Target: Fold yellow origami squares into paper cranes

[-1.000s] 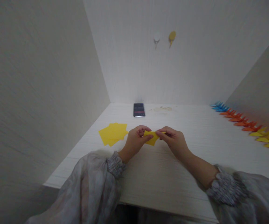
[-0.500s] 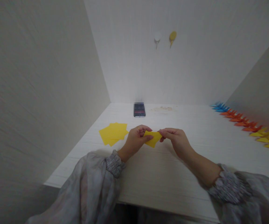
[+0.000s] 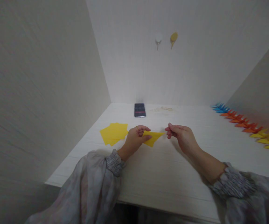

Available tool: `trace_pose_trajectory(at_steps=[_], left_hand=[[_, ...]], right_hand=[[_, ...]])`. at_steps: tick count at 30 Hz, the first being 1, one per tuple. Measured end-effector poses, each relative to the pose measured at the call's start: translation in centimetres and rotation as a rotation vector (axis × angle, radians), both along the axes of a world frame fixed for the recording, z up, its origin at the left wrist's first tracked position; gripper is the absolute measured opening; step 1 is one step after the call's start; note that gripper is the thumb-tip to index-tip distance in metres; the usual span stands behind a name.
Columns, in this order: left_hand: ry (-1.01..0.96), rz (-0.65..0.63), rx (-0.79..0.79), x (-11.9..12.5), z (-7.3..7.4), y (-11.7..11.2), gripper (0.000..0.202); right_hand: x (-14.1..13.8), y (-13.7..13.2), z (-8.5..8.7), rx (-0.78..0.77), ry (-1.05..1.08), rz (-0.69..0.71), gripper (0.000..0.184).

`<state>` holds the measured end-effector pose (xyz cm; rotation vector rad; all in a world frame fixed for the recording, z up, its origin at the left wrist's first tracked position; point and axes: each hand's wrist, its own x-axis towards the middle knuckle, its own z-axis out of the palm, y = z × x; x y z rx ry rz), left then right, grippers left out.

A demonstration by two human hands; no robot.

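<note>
Yellow folded paper [image 3: 154, 137] sits pinched in your left hand [image 3: 136, 137] over the white tabletop [image 3: 171, 177], its long edge tapering rightward to a point just short of your right hand [image 3: 179, 133], whose thumb and curled fingers are drawn together, holding nothing visible.

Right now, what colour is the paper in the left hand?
The paper is yellow, best seen in the head view.
</note>
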<state>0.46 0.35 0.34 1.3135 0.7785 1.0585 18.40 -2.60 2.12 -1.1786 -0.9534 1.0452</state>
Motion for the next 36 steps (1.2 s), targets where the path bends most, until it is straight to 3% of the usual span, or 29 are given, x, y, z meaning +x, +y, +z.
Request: trace_pose_trajectory(at_steps=[9, 22, 36], left_hand=[[-0.016, -0.007, -0.03, 0.0, 0.1, -0.1, 0.029], [-0.059, -0.025, -0.047, 0.0, 0.1, 0.0, 0.031], [-0.138, -0.109, -0.239, 0.1, 0.9, -0.5, 0.035]], right_hand=[[-1.2, -0.7, 0.3, 0.002, -0.204, 0.155, 0.021], [0.1, -0.1, -0.3, 0.071, -0.138, 0.226, 0.015], [0.8, 0.2, -1.0, 0.253, -0.236, 0.217, 0.006]])
